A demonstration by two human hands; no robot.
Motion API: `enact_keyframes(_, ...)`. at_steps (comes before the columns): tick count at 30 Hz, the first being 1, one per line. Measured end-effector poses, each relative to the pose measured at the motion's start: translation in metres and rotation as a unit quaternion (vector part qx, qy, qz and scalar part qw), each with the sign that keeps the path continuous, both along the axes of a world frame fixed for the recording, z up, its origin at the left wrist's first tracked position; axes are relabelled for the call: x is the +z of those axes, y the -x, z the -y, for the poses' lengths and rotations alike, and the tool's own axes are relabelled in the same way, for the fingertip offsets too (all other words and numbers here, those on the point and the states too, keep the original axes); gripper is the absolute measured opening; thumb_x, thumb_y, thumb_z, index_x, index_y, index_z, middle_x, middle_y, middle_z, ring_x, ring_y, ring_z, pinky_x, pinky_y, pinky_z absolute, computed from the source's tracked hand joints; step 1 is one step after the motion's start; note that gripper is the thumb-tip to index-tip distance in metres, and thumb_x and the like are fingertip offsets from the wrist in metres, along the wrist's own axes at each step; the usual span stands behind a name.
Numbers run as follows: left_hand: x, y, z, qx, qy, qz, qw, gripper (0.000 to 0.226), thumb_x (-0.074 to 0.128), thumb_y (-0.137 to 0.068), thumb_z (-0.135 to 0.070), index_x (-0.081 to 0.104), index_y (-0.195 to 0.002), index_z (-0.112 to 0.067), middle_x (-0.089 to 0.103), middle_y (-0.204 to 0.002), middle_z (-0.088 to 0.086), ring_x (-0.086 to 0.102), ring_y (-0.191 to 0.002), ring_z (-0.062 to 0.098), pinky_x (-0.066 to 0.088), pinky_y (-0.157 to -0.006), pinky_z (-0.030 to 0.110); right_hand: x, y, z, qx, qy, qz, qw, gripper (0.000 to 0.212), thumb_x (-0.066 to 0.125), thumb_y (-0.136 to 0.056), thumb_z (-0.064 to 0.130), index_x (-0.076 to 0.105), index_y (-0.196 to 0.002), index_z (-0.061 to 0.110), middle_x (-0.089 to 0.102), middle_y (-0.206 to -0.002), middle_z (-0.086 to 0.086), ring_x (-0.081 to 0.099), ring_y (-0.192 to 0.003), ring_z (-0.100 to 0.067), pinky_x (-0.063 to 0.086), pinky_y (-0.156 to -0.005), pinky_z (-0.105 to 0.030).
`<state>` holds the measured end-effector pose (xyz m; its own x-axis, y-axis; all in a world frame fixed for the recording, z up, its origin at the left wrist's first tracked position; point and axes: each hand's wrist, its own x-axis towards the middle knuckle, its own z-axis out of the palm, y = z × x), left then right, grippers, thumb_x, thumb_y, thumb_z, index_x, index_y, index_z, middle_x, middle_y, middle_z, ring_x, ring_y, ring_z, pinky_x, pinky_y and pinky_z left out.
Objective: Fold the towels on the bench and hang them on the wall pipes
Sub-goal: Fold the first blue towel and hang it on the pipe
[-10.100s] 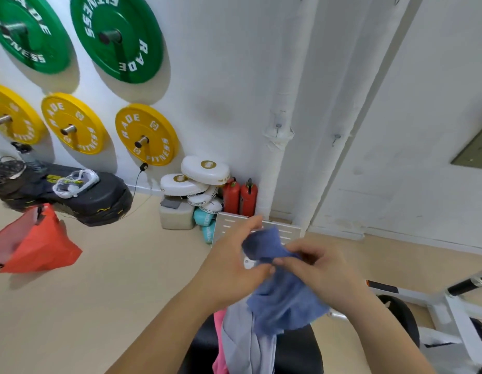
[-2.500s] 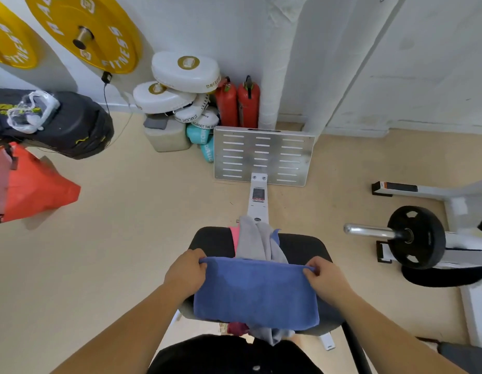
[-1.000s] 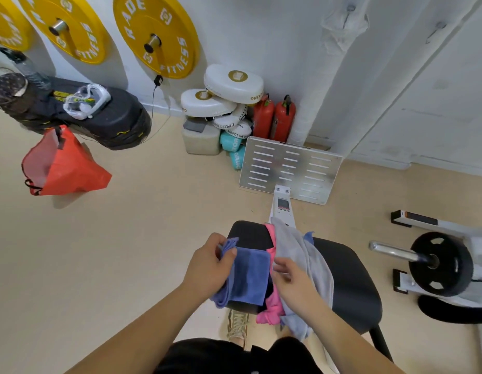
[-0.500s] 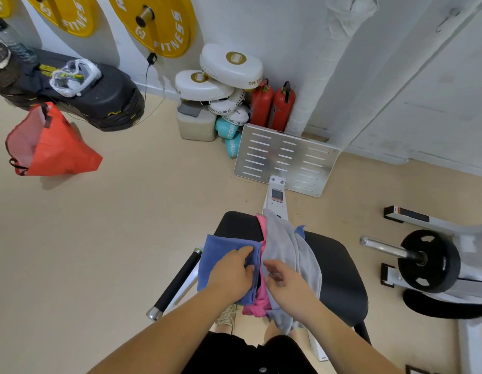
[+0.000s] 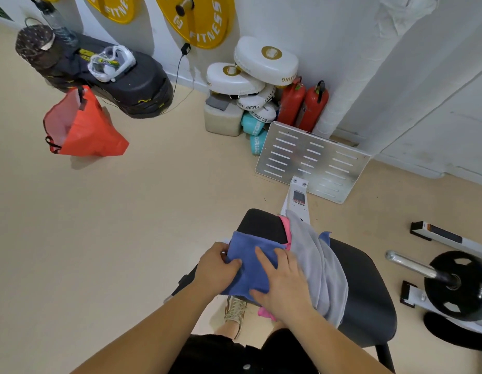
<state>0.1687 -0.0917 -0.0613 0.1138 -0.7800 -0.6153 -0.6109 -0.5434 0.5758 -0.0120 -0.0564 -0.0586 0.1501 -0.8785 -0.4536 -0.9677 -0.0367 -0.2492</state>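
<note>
Blue towel (image 5: 249, 248) lies folded at the worktop's (image 5: 365, 287) left edge, touching the grey towel (image 5: 319, 263). Left hand (image 5: 217, 268) pinches its edge; right hand (image 5: 284, 283) presses flat, fingers (image 5: 264, 259) spread. Recommended: square the edges and flatten the crease before lifting.

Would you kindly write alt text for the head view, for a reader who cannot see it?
A person's left hand grips the edge of a folded blue cloth towel on a black padded bench while the right hand presses it flat, beside a grey towel lying over a pink towel.
</note>
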Motion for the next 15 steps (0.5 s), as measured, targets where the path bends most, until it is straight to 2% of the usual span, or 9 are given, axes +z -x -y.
enact_keyframes(2,0.004,0.003,0.0,0.001,0.004,-0.037,0.999,0.014,0.067,-0.09,-0.026,0.061,-0.1,-0.019,0.068,-0.09,-0.003,0.064,-0.081,0.014,0.055,-0.075,0.026,-0.005,-0.006,0.0,-0.01,0.018,-0.011,1.0,0.098,0.064,-0.062,0.071,0.04,-0.15,0.035,0.054,-0.134,-0.009,0.055,-0.121,-0.033,0.055,-0.095,-0.044)
enact_keyframes(4,0.01,0.006,0.0,-0.006,0.018,-0.058,0.998,0.016,0.067,-0.09,-0.026,0.06,-0.104,-0.022,0.069,-0.092,-0.006,0.066,-0.085,0.012,0.058,-0.078,0.027,-0.007,-0.012,0.001,-0.013,0.035,-0.019,0.999,0.096,0.062,-0.063,0.074,0.044,-0.148,0.035,0.052,-0.134,-0.009,0.053,-0.12,-0.033,0.052,-0.098,-0.046)
enact_keyframes(7,0.016,0.012,0.001,-0.042,0.033,-0.093,0.994,0.03,0.065,-0.09,-0.023,0.056,-0.117,-0.032,0.069,-0.098,-0.013,0.066,-0.088,0.005,0.054,-0.076,0.018,-0.003,-0.016,0.005,-0.022,0.034,-0.023,0.999,0.091,0.066,-0.062,0.069,0.049,-0.144,0.035,0.053,-0.129,-0.01,0.052,-0.115,-0.034,0.052,-0.093,-0.046)
enact_keyframes(10,0.02,0.02,0.003,-0.087,0.051,-0.081,0.992,0.04,0.063,-0.089,-0.023,0.054,-0.125,-0.04,0.071,-0.098,-0.013,0.066,-0.089,0.003,0.051,-0.075,0.014,-0.003,-0.009,0.008,-0.034,0.024,0.017,0.999,0.086,0.071,-0.064,0.057,0.052,-0.143,0.03,0.057,-0.128,-0.008,0.055,-0.114,-0.03,0.054,-0.093,-0.042)
enact_keyframes(13,0.022,0.03,0.001,-0.098,0.077,-0.061,0.99,0.039,0.06,-0.087,-0.024,0.055,-0.122,-0.041,0.068,-0.091,-0.011,0.066,-0.084,0.005,0.056,-0.075,0.023,0.008,0.01,0.013,-0.101,-0.025,0.113,0.988,0.064,0.066,-0.089,0.033,0.045,-0.148,0.024,0.05,-0.144,0.002,0.051,-0.127,-0.018,0.044,-0.107,-0.032)
enact_keyframes(15,0.021,0.04,-0.002,-0.102,0.087,-0.045,0.99,0.037,0.059,-0.085,-0.025,0.055,-0.119,-0.039,0.062,-0.087,-0.009,0.063,-0.079,0.01,0.053,-0.068,0.025,0.015,0.024,0.008,-0.164,-0.022,0.166,0.972,0.057,0.065,-0.094,0.021,0.045,-0.147,0.023,0.047,-0.145,0.004,0.05,-0.128,-0.015,0.043,-0.103,-0.027)
